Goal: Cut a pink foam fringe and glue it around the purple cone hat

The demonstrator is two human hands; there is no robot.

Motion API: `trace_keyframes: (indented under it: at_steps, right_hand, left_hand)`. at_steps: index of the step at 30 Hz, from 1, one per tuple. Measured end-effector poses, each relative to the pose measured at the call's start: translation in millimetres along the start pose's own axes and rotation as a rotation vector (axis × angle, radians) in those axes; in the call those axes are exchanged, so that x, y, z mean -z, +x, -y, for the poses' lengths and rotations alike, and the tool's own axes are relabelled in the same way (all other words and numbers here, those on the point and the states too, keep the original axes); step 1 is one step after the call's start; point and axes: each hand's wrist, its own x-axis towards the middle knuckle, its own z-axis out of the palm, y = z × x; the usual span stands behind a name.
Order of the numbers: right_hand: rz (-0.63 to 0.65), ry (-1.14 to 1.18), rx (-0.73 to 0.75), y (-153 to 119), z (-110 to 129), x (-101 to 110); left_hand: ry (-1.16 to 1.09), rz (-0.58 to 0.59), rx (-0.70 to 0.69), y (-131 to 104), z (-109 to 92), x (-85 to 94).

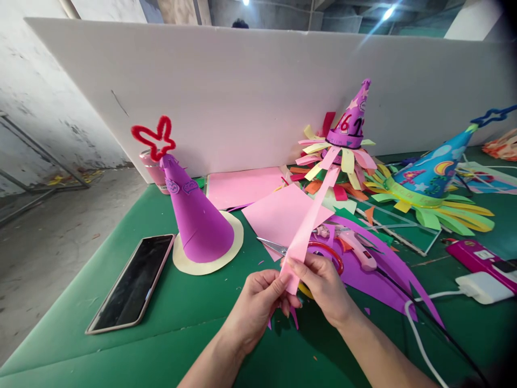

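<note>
**Over a green bench: two hands on a pink paper strip**

Over the near middle of the green bench (161,358), the left hand (258,291) and right hand (325,283) pinch the near end of a pink paper strip (309,226); each grip is closed on the paper between thumb and fingers, the strip running away toward 1 o'clock. Taking the hands as the dial's centre, with 12 pointing away from the person: scissors (273,246) lie partly behind the strip, blades toward 10 o'clock; at 12, a pink sheet (278,213) lies flat; at 10, a purple cone hat (204,231) stands with a cream brim and a red looped topper (165,129); at 9, a dark-screened phone (133,283) lies on the bench. At 1 o'clock rises a purple hat with numerals (351,124), fringed with paper strips; at 2, a glue gun (357,248) rests near purple paper (365,277), with a blue hat (430,170) farther out; at 3, a magenta power strip (479,258) touches the right-hand edge of view, beside a white adapter (482,287).
</note>
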Motion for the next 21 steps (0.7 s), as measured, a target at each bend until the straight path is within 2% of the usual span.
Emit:
trace_keyframes:
  at_steps: [7,13,18,21]
  right_hand:
    - [-0.002,0.052,-0.049,-1.0,-2.6,-0.4]
    - [0.014,0.079,-0.046,-0.7,0.7,1.7]
    - [0.152,0.199,-0.066,-3.7,5.2,-1.8]
    - [0.156,0.322,-0.111,-6.4,5.6,-4.5]
  left_hand:
    - [0.034,-0.059,-0.013,-0.4,-0.1,-2.4]
    - [0.216,-0.153,-0.037,-2.6,-0.1,-2.4]
    - [0.298,-0.145,-0.133,-4.2,0.2,-5.2]
    - [0.386,-0.113,-0.132,-5.8,0.4,-7.0]
